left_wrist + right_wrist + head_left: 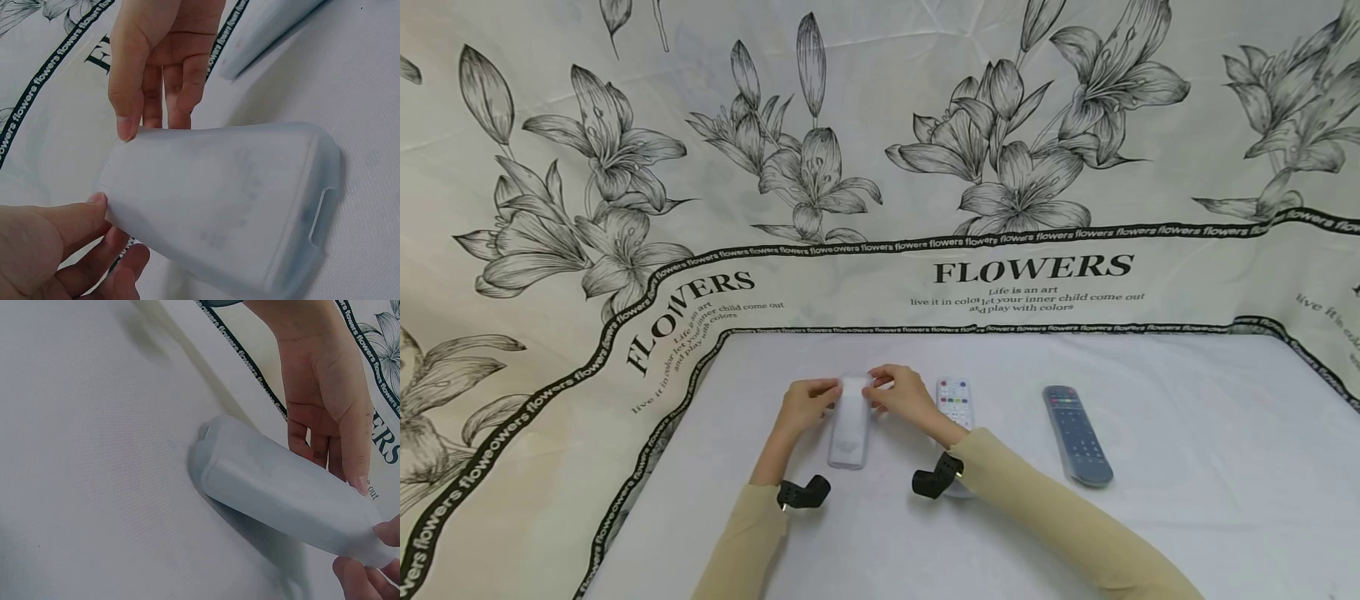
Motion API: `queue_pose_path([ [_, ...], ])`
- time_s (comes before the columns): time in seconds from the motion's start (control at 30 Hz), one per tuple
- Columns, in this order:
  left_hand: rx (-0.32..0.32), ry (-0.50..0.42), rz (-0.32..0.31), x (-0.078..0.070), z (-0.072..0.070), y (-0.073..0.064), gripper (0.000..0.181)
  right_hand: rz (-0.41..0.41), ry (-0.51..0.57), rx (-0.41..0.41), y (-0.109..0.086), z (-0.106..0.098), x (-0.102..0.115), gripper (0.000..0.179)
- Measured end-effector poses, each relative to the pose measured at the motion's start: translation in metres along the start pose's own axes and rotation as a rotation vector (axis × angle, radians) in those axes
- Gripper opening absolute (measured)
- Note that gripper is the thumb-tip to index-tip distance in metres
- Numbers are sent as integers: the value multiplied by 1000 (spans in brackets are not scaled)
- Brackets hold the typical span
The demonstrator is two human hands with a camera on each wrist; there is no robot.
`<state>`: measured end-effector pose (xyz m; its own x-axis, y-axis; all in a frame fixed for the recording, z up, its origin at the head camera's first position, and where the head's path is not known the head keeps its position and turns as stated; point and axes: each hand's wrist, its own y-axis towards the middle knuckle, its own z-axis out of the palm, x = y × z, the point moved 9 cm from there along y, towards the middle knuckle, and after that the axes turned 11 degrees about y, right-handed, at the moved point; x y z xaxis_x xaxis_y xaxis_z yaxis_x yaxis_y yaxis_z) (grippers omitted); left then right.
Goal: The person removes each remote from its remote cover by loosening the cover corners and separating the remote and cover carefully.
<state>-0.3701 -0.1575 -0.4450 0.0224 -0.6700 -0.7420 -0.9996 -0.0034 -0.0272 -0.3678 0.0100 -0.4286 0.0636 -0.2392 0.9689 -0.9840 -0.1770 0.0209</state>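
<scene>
Pinches with the left hand (805,407) and right hand (908,393), nearly closed in a thumb-and-fingertip grip, opposite edges at the far end of a white object in a translucent cover (850,435). Holds it tilted, near end on the white surface (880,550), left of 1 white remote (955,404), partly hidden, and 1 dark blue remote (1077,437).

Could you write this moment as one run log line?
Left hand: holds sleeved remote, far end | Right hand: holds same end, opposite edge | White remote: partly hidden | Dark remote: untouched
</scene>
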Motion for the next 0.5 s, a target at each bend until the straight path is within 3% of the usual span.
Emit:
queue_pose_path([
  [0.17,-2,0,35,-2,-4,-2,31,-48,6,-3,-1,-1,4,33],
  [0.5,-58,88,171,-14,-11,-9,29,-116,-37,-25,-3,-5,11,25],
])
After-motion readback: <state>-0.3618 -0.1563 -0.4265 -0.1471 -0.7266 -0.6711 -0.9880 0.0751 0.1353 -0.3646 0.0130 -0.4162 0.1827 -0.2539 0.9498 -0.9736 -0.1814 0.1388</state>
